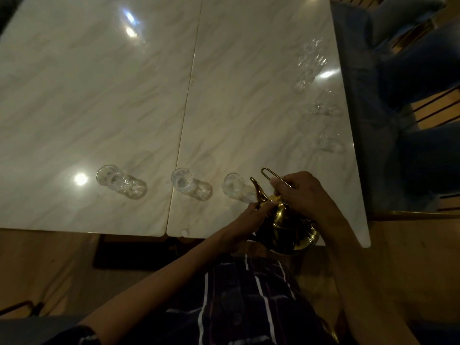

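— Down at the near edge of the table (124, 95), close to its right corner, sits the teapot (286, 230), gold and shiny, part of its belly hanging out past the edge.

— Resting or lifted?

— Can't tell from this angle. What's clear is the right hand (303, 192): fingers curled tight round the wire handle (270, 173), whose loop pokes out above the knuckles.

— And the left hand (249, 217)?

— It comes in from the other side, fingers stretched fairly straight, tips pressing on the lid (275, 199). No curl round anything that I can see.

— Where's the spout (257, 189) aimed?

— Away from the person, and up. Its tip stands just beside the rim of the nearest glass (234, 186), to the right of it, not over the mouth.

— That glass has company.

— Two more in the same row along the near side: a middle glass (185, 185) by the seam between the two slabs, and a far-left glass (114, 179) beside a bright lamp reflection. All three upright, well spaced. If there's anything in them, it's too dim to tell.

— Further out?

— A line of side glasses (326, 108) runs up the right edge, faint and blurry against the marble. Beyond that edge, blue chairs (423, 70) are drawn up close.

— And nearest the camera?

— A dark garment (249, 295) with pale stripes, both bare forearms reaching forward over it to the pot, with wooden floor (49, 257) below the table's edge.
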A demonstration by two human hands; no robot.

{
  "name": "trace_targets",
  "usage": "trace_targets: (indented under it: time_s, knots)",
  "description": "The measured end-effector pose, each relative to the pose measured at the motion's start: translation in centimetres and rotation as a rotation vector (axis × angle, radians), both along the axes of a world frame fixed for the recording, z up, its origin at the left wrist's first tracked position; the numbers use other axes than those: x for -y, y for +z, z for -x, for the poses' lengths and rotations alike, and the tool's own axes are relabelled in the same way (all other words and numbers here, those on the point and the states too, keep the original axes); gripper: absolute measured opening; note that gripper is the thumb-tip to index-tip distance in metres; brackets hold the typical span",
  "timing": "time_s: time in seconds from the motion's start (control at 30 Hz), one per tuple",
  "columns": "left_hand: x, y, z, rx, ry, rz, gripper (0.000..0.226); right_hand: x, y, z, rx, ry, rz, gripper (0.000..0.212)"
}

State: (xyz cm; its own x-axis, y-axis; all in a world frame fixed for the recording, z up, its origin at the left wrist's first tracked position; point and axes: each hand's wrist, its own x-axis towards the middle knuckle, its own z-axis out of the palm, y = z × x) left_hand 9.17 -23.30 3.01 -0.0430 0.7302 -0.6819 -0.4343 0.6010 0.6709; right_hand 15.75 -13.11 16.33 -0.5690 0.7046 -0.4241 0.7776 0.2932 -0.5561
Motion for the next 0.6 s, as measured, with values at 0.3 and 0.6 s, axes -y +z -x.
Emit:
trace_targets:
  time_s: [0.3, 0.6]
  knots:
    - [-0.19, -0.62, -0.18, 0.004, 0.012, -0.006, 0.057, -0.04, -0.09, -0.23, -0.003, 0.003, -0.005, 0.038]
    - [-0.32, -0.22, -0.27, -0.074, -0.025, -0.042, 0.040, 0.07, -0.31, -0.48, -0.012, -0.002, -0.026, 0.039]
